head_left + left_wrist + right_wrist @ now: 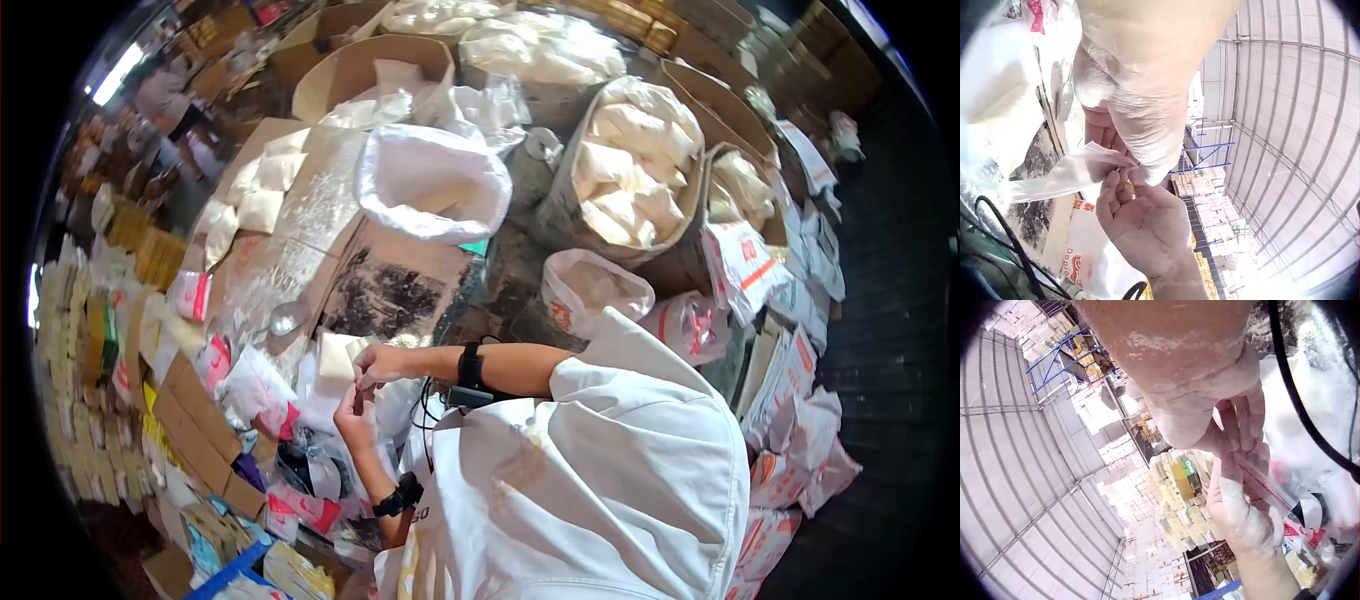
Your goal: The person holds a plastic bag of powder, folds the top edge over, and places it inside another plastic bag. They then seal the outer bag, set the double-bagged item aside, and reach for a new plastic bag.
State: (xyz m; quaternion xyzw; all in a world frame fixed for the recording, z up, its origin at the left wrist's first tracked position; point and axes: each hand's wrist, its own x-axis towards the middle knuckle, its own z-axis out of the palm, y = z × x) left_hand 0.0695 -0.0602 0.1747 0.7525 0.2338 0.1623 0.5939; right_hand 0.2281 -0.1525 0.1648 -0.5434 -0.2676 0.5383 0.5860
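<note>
Both the left hand and the right hand pinch a bag by its edge, between them before the shirt; the step looks like opening or sealing that edge, and the next move calls for steady, even pressure along it.

Plastic strip (gripped end) partly hidden

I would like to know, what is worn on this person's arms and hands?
The left hand and right hand wear no gloves. There is a black left wristband and a black right wristband, with a dark boxy device beside the right one. Thin black cables run near the right wrist. The white shirt has a short right sleeve, so that forearm is bare.
</note>
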